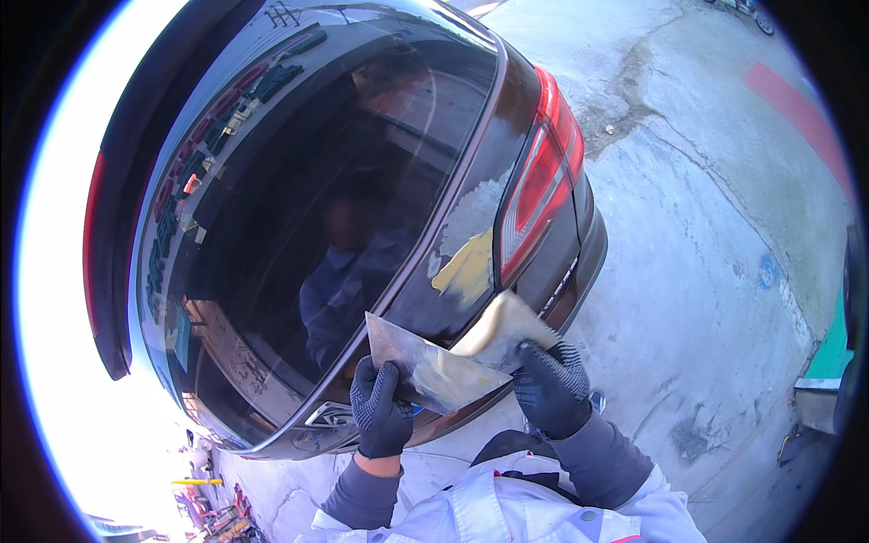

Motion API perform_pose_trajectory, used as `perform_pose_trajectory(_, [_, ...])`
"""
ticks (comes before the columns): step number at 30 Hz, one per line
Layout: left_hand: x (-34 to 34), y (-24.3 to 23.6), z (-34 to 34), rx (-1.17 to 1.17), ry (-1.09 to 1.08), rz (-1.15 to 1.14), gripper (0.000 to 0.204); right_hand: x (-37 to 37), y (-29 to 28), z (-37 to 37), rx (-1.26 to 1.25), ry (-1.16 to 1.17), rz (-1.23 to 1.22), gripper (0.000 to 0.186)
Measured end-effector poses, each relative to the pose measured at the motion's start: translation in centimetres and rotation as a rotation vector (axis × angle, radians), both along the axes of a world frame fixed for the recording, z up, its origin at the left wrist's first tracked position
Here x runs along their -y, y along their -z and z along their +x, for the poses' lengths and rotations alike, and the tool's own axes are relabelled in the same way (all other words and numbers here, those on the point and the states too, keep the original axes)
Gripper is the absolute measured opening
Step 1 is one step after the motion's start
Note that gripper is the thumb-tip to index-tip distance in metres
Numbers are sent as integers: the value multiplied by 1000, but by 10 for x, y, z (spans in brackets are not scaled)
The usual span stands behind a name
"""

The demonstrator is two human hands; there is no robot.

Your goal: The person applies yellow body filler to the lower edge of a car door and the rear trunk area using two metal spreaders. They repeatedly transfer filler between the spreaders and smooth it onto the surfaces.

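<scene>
Both hands wear dark gloves with dotted grip. My left hand (382, 407) is closed on a flat, pale square plate (434, 376) smeared with putty, its thumb on the face. My right hand (552, 389) grips a wide, cream-smeared spreader (498, 326), whose lower edge lies against or just over the plate's right side. Above them is the dark rear body panel (462, 312) of a car, with a yellow putty patch (466, 267) and a pale scuffed area beside the red tail light (539, 181). I cannot tell whether either tool touches the car.
The car's tinted rear window (290, 199) fills the upper left, reflecting a person, under a dark spoiler (118, 226). Cracked concrete ground (688, 271) runs along the right, with a green panel or mat (824, 353) at the edge. Jumbled items (226, 507) lie at the lower left.
</scene>
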State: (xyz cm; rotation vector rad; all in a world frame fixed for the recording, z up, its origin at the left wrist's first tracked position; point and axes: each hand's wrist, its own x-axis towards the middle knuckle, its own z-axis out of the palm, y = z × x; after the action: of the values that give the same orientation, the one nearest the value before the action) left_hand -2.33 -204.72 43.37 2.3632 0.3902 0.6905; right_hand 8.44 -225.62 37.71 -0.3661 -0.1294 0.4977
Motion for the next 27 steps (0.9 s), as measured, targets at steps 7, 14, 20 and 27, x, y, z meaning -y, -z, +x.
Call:
perform_pose_trajectory(7, [17,-6,-8,69,-62,542,13,16,-23,7,1035,57,-671,33])
perform_pose_trajectory(14, [20,9,-30,268,-148,-392,21,45,-32,15,1121,-205,-897,28])
perform_pose_trajectory(20, [65,21,-40,59,188,-1326,35,11,-51,3,367,-356,-466,46])
perform_pose_trajectory(27, [69,40,-51,208,219,-1178,38,32,-67,-24,434,-624,-769,60])
